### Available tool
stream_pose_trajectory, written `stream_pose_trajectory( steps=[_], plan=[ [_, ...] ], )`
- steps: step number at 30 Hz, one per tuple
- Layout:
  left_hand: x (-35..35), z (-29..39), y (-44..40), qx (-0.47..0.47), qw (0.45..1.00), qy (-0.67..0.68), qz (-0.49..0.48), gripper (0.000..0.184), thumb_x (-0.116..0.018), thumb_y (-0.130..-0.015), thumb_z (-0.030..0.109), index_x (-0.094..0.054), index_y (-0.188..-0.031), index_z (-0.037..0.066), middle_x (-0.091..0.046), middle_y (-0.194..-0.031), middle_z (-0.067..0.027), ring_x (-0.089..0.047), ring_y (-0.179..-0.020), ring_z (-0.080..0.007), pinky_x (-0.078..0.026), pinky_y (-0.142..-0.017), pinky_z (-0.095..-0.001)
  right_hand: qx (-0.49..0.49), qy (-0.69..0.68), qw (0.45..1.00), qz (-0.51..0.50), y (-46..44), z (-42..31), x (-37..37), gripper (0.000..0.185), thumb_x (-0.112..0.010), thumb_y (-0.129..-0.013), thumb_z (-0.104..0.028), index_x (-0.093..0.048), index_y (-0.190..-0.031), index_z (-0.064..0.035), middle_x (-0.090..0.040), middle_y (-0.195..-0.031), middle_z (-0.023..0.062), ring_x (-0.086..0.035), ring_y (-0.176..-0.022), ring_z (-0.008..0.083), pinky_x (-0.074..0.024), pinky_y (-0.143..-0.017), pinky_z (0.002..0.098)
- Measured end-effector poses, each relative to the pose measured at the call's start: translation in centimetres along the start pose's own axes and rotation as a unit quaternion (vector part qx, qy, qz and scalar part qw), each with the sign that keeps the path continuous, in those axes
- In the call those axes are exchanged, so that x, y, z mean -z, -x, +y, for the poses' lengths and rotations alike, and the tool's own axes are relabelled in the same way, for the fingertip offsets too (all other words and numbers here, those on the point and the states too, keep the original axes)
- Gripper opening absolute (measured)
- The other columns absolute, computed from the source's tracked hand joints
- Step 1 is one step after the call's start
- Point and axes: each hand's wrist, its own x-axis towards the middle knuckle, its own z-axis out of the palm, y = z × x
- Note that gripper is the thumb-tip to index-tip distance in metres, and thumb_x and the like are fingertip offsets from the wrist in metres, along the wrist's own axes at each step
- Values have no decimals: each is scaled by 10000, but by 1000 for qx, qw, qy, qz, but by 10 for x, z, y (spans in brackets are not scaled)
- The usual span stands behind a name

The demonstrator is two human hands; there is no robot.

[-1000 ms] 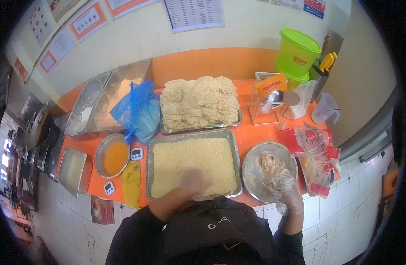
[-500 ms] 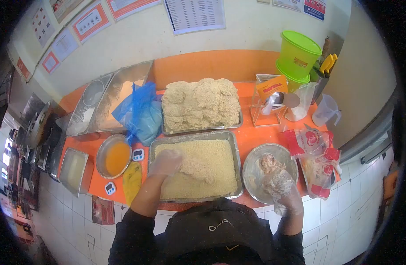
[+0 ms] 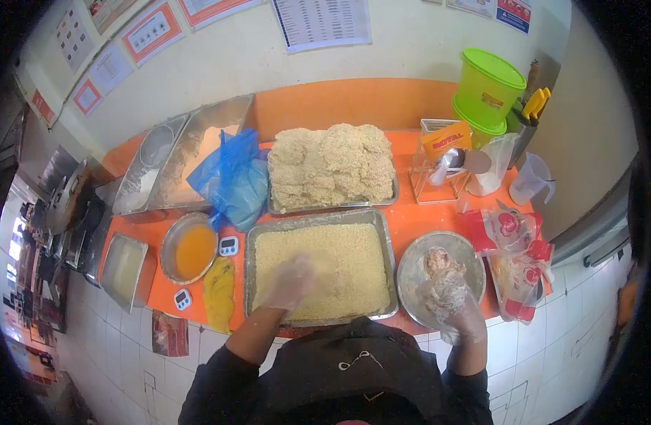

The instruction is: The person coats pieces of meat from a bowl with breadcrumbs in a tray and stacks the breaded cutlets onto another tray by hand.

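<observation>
My left hand [image 3: 291, 281], in a clear plastic glove, is over the pale crumbs [image 3: 357, 255] in a metal tray [image 3: 392, 283]. Motion smears its fingers, and crumbs appear to be moving beneath them. My right hand [image 3: 449, 294], its glove thickly coated with white batter or flour, is inside a round metal bowl [image 3: 410, 290]. Its fingers are curled at a piece of raw meat [image 3: 436, 260], partly hidden by the hand. Behind the crumb tray, another tray [image 3: 339, 206] is heaped with crumb-coated pieces [image 3: 332, 164].
Left stand a bowl of orange liquid [image 3: 193, 251], two timers [image 3: 228, 246], a yellow cloth [image 3: 219, 290], a blue bag [image 3: 237, 188] and flour containers [image 3: 201, 152]. Right are red-and-white packets [image 3: 506, 230], a wire rack [image 3: 419, 173], a plastic jug [image 3: 529, 180] and green tubs [image 3: 487, 88].
My left hand has moved right and slightly down over the crumbs. The pinkish piece that lay beside it is no longer plainly visible. My right hand stays in the bowl.
</observation>
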Motion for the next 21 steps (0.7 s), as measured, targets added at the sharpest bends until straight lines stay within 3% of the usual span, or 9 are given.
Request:
stream_pose_trajectory(
  steps=[1, 4, 7, 9, 10, 13, 16, 19, 21],
  plan=[
    [-1, 13, -6, -8, 994, -106, -13, 492, -522, -879, 334, -540, -1251, 11, -539, -1263, -235, -544, -1126, -413, -425, -928, -501, -12, -70, 997, 7, 2, -2, -4, 470, -637, -851, -94, -466, -1279, -4, -573, -1142, 97, -585, -1011, 193, -517, -852, 321],
    [-15, 36, 7, -70, 959, -257, 99, 669, -472, -904, 436, -380, -1368, -36, -404, -1410, -233, -412, -1291, -386, -280, -1030, -587, -4, -37, 999, 11, 6, -9, -6, 417, -635, -850, -54, -505, -1245, -23, -579, -1111, 70, -578, -958, 152, -512, -797, 275],
    [-27, 55, -11, -270, 946, -177, -6, 801, -432, -899, 524, -240, -1439, -35, -241, -1507, -234, -240, -1405, -350, -127, -1075, -636, 3, -50, 998, 31, 13, -13, -9, 407, -635, -851, -54, -508, -1236, -22, -582, -1107, 73, -583, -953, 157, -513, -800, 279],
    [-28, 79, -21, -286, 945, -157, -23, 841, -417, -891, 561, -222, -1447, -39, -211, -1520, -229, -197, -1422, -343, -114, -1087, -631, -12, -67, 997, 33, 17, -20, -9, 412, -639, -850, -60, -507, -1238, -19, -585, -1108, 71, -588, -956, 160, -516, -801, 284],
    [-26, 89, -27, -292, 945, -146, -31, 861, -410, -887, 579, -213, -1451, -41, -197, -1527, -226, -176, -1430, -339, -107, -1093, -629, -19, -75, 997, 32, 18, -22, -9, 414, -641, -850, -63, -506, -1239, -18, -586, -1108, 70, -591, -957, 162, -518, -802, 286],
    [-41, 89, -62, -224, 966, -87, 91, 863, -433, -881, 567, -210, -1453, -39, -171, -1538, -220, -138, -1440, -343, -82, -1098, -632, 32, -20, 999, 14, 19, -20, -6, 415, -640, -856, -71, -503, -1243, -14, -589, -1112, 68, -594, -958, 162, -518, -802, 287],
    [-37, 96, -56, -214, 960, -176, 34, 844, -472, -872, 524, -226, -1442, -47, -169, -1530, -243, -129, -1434, -382, -92, -1097, -631, 8, -68, 998, 17, 25, -29, -9, 407, -632, -866, -91, -504, -1245, -14, -591, -1118, 68, -595, -961, 160, -516, -804, 285],
    [-28, 92, -64, -198, 969, -127, 82, 809, -510, -861, 476, -264, -1426, -49, -177, -1522, -258, -134, -1423, -417, -92, -1083, -659, 13, -23, 999, 35, 21, -27, -11, 404, -626, -873, -114, -505, -1246, -16, -590, -1125, 75, -596, -967, 164, -515, -807, 285],
    [0, 103, -76, -145, 957, -175, 180, 817, -504, -864, 488, -256, -1436, -40, -166, -1525, -256, -132, -1422, -420, -86, -1072, -677, 28, 34, 999, 16, 18, -20, -1, 412, -629, -871, -114, -504, -1251, -15, -590, -1129, 77, -597, -973, 167, -516, -809, 286]
  ],
)
